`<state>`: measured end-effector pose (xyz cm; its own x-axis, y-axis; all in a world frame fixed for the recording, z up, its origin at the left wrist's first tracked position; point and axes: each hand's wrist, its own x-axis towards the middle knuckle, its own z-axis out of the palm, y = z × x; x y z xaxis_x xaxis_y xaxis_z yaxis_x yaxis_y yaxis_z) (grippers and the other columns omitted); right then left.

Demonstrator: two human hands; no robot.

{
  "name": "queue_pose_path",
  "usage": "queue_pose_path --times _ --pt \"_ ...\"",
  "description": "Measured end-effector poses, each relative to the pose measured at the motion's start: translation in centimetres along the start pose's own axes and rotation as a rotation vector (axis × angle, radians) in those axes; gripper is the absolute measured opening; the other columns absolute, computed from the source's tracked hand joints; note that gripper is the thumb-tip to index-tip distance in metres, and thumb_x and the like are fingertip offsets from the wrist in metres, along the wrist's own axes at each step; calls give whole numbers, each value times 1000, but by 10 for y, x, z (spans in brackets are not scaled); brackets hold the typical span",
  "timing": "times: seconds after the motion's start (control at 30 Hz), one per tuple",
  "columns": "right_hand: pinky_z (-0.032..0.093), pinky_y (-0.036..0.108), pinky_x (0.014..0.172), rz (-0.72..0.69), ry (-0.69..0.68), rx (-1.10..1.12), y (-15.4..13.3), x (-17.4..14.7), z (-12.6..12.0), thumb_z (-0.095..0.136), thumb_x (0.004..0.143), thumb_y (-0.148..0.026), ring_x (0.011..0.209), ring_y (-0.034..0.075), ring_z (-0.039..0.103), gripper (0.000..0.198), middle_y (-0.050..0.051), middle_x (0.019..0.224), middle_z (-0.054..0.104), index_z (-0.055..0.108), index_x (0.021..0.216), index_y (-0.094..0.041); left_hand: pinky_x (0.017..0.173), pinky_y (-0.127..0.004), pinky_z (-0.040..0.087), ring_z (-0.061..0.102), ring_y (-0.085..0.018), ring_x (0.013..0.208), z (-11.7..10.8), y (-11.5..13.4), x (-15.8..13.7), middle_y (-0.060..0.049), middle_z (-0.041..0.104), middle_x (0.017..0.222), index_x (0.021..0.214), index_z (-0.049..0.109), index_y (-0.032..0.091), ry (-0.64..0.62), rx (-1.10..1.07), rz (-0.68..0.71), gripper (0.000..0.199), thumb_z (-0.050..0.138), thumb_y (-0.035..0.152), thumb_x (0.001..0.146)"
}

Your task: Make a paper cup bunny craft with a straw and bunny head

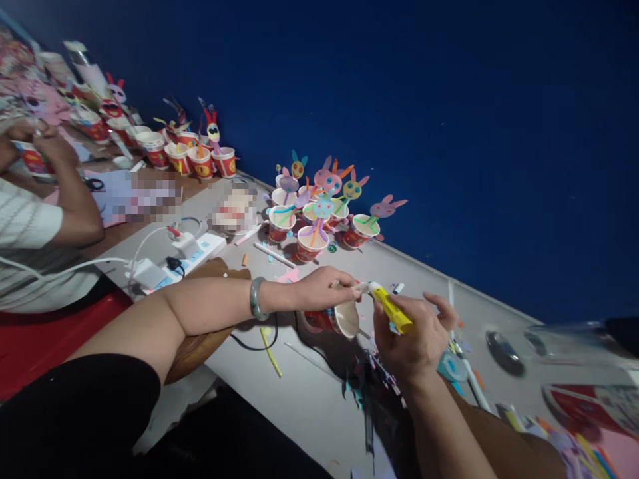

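Observation:
My left hand [332, 286], with a green bangle on its wrist, is closed, pinching a small whitish piece [361, 288] between thumb and fingertips. A red paper cup [348, 320] is tipped sideways just below that hand; whether the fingers touch it is hidden. My right hand [417, 332] is wrapped round a yellow glue tube [393, 311], its white tip pointing left at the pinched piece and close to it. Behind my hands stand several paper cups [312, 245] with colourful rabbit-faced figures [323, 207] rising from them.
A white power strip [200, 256] with plugs and cables lies to the left. Another person's hands [50, 143] hold a cup at the far left. Paper scraps [374, 372], a blue tape roll [452, 367] and a computer mouse [505, 352] lie rightward. A blue wall [424, 133] rises behind.

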<state>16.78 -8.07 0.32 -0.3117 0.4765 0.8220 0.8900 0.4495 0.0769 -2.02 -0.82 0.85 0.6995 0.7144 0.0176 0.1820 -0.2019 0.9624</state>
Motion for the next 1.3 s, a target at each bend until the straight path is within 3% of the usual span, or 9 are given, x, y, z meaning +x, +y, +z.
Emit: queue_pose_path --times 0.17,0.33,0.5,0.63,0.8,0.97,1.07,1.2,1.3 --pt "45 42 95 35 68 33 0 -2 -2 70 80 -17 64 14 63 28 -1 80 68 52 101 -21 62 -21 33 48 -11 68 0 2 0 2 57 67 81 70 11 -7 -43 -22 29 58 37 85" --pt "44 41 96 -33 -19 92 -10 1 -3 68 82 -15 67 14 65 25 0 81 70 52 101 -21 66 -21 35 50 -11 73 0 3 0 2 60 71 81 70 10 2 0 30 23 55 27 85" --pt "45 42 94 35 36 -34 4 0 -1 70 80 -16 64 16 65 29 1 80 70 52 103 -21 61 -22 33 48 -10 66 0 5 -3 3 56 66 77 69 12 0 -23 -9 29 59 38 85" --pt "46 44 93 51 87 27 -1 -2 -4 68 81 -18 61 16 64 27 0 78 69 51 102 -22 62 -22 33 48 -11 68 1 1 -1 2 57 68 77 69 12 1 -33 27 29 58 39 85" --pt "44 43 95 -41 -39 88 -12 3 -6 67 81 -14 66 15 65 28 0 81 70 51 102 -22 67 -22 36 50 -11 72 1 1 0 1 58 70 77 67 11 16 -11 72 24 54 29 84" --pt "43 43 95 32 29 -8 1 1 -3 70 79 -15 66 16 64 32 1 82 69 51 104 -21 66 -22 37 51 -11 70 0 7 -3 1 60 71 80 69 12 3 -18 -15 28 58 37 84" --pt "44 44 95 55 66 29 0 -1 -3 70 79 -15 65 16 64 31 1 82 69 52 104 -21 67 -22 38 53 -12 73 0 5 -3 0 63 73 81 70 12 -1 -12 16 30 57 38 85" --pt "45 44 94 -22 -32 101 -12 1 -5 68 82 -16 66 15 66 26 0 82 71 51 102 -22 73 -22 41 58 -14 81 1 1 0 -2 69 81 86 71 11 3 35 69 24 53 26 85" --pt "45 44 94 -19 -33 53 -9 3 -3 67 83 -17 65 16 67 25 0 80 71 51 102 -22 75 -22 42 59 -15 84 1 2 -1 -2 70 84 88 71 12 0 30 67 23 53 26 85"
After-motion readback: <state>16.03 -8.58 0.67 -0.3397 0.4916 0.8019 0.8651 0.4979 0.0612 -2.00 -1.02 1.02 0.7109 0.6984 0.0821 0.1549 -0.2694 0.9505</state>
